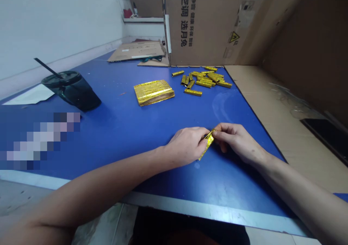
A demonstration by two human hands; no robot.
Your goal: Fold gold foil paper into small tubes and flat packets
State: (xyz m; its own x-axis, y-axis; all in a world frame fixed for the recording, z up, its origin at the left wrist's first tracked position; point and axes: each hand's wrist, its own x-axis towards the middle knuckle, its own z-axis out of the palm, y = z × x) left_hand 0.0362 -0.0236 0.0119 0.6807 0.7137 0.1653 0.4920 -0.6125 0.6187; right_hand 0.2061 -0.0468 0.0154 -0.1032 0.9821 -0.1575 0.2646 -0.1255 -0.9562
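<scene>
Between my two hands is a piece of shiny gold foil paper (209, 141), partly folded, one corner pointing down toward the blue tabletop. My left hand (188, 144) pinches it from the left, thumb and fingers closed. From the right, my right hand (236, 139) grips its upper end between thumb and fingertips. Beyond them lies a thick stack of gold foil paper sheets (153, 91). A loose pile of folded gold strips (205, 80) sits farther back on the right. The fingers hide part of the held sheet.
At the left stands a dark tumbler (78, 90) with a straw, beside a white paper (29, 94). A large cardboard box (212, 27) rises at the back, with flat cardboard (138, 50) left of it. More cardboard (261, 107) borders the table's right edge.
</scene>
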